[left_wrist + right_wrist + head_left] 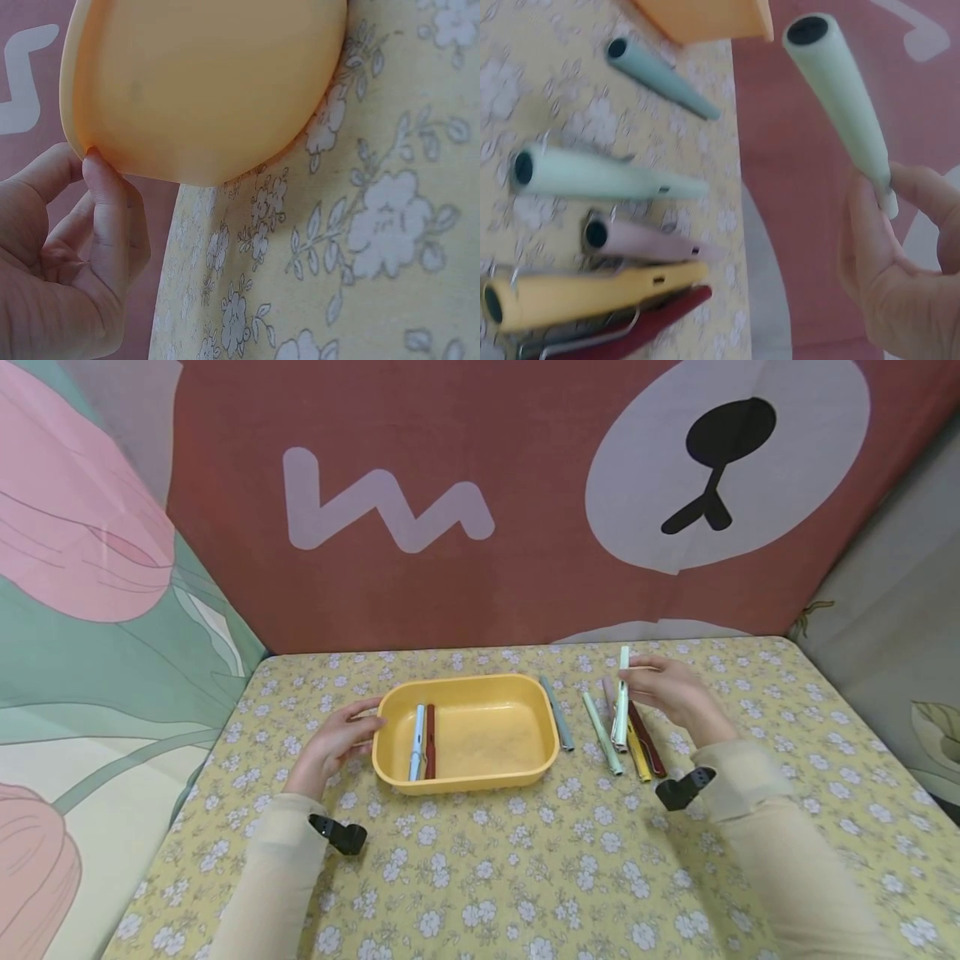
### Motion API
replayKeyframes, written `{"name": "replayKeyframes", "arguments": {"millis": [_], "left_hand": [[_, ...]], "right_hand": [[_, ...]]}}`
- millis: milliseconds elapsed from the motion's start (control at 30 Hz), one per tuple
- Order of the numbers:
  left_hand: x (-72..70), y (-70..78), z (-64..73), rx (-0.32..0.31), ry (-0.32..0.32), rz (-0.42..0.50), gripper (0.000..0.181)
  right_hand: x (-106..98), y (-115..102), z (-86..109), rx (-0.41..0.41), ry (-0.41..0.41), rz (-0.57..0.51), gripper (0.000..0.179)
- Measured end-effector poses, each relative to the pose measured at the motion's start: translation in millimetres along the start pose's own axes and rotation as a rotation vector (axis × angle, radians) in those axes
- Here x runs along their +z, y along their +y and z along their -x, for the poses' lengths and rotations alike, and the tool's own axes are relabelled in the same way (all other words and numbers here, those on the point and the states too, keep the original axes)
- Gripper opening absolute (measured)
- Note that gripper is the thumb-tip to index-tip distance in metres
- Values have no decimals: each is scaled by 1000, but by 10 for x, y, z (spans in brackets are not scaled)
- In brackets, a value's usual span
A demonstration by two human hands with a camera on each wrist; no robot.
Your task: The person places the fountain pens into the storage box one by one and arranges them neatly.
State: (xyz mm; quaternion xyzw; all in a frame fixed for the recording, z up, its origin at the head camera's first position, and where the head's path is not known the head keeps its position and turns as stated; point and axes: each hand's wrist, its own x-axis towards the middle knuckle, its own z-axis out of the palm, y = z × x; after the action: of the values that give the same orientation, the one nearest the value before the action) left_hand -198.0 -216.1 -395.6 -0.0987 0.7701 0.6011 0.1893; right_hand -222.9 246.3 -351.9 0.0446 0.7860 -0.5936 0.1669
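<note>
At its left end, the yellow plastic tray [487,739] is pinched at the rim between the thumb and fingers of my left hand [333,745]. A light blue pen [416,743] and a dark red pen [431,743] lie side by side in the tray's left part. My right hand [672,693] holds a pale mint pen [847,105] by one end, raised above the table. Below it lie a light green pen [592,174], a mauve pen [649,241], a yellow pen [592,296] and another dark red pen [647,743].
A grey-green pen [557,714] lies just right of the tray. Flowered yellow cloth covers the table [480,868]. Behind its far edge stands a red-brown printed curtain [450,593], with patterned cloth at both sides.
</note>
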Motion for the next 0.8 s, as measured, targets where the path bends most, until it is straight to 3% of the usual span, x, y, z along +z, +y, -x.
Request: {"name": "replayKeyframes", "arguments": {"millis": [367,800], "left_hand": [[13,-7,-4,-1,4,-5,59],[14,11,14,-4,2,-2,59]], "right_hand": [[249,-146,-68,-14,-44,19,68],[627,-280,-139,-21,-38,-159,63]]}}
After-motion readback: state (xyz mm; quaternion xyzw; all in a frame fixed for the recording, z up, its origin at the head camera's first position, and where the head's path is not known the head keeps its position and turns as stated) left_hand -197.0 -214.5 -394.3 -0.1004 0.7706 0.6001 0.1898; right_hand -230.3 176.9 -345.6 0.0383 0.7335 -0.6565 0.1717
